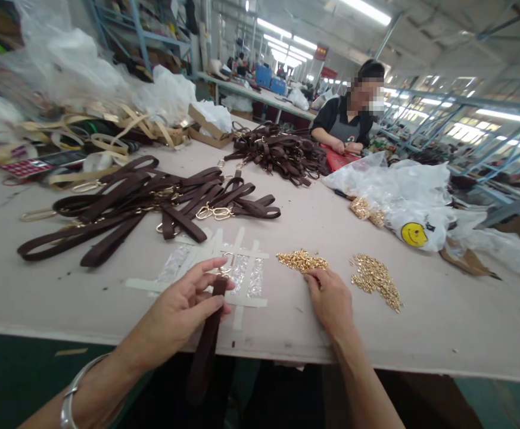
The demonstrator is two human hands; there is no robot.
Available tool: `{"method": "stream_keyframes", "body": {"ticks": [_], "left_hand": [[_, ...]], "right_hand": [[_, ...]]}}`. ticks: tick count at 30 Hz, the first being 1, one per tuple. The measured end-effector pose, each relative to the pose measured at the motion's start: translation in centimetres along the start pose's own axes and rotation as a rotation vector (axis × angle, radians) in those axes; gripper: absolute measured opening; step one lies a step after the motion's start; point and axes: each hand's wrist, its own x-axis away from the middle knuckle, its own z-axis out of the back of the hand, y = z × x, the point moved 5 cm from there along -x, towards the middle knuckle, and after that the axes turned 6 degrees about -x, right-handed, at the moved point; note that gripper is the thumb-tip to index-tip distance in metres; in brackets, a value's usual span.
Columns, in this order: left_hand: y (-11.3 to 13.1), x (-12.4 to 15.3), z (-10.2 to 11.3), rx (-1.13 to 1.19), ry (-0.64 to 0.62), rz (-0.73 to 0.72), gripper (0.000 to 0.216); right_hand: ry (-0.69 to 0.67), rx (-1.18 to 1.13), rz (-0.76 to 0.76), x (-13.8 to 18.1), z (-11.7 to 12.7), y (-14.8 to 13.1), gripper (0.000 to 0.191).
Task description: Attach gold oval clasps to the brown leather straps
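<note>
My left hand (186, 313) grips a dark brown strap (212, 325) near its upper end, where a gold metal clasp (224, 271) shows by the fingers. The strap's lower part hangs over the table's front edge. Under that hand, a clear plastic patch (248, 277) is taped to the tabletop. My right hand (330, 298) has thumb and index finger pinched at the near edge of a pile of small gold metal pieces (299, 260); what lies between the fingertips is hidden. Flat gold pieces (373, 280) are spread to the right of it.
Brown straps with gold rings (121, 208) lie at the left, and another heap of straps (277, 149) sits farther back. Plastic bags (411, 190) stand at the right. A person (353, 116) works across the table. Beige strips (108, 140) and bags crowd the far left.
</note>
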Motion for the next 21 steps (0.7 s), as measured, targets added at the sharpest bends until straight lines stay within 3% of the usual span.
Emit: {"method": "stream_keyframes", "body": {"ticks": [3, 6, 9, 16, 21], "left_hand": [[-1.0, 1.0, -1.2, 0.121, -0.023, 0.106, 0.066], [-2.0, 1.8, -2.2, 0.191, -0.041, 0.218, 0.043], [-2.4, 2.2, -3.0, 0.220, -0.075, 0.205, 0.029], [-2.9, 2.7, -3.0, 0.195, -0.056, 0.162, 0.022], [-3.0, 2.9, -2.7, 0.152, -0.057, 0.170, 0.023]], "right_hand": [[-0.054, 0.020, 0.028, 0.0, 0.2, 0.0, 0.022], [-0.103, -0.002, 0.067, -0.1, 0.6, 0.1, 0.024], [-0.124, -0.048, 0.083, -0.4, 0.7, 0.1, 0.023], [-0.192, -0.173, 0.142, -0.4, 1.0, -0.9, 0.020], [-0.127, -0.225, 0.066, 0.6, 2.0, -0.5, 0.019]]}}
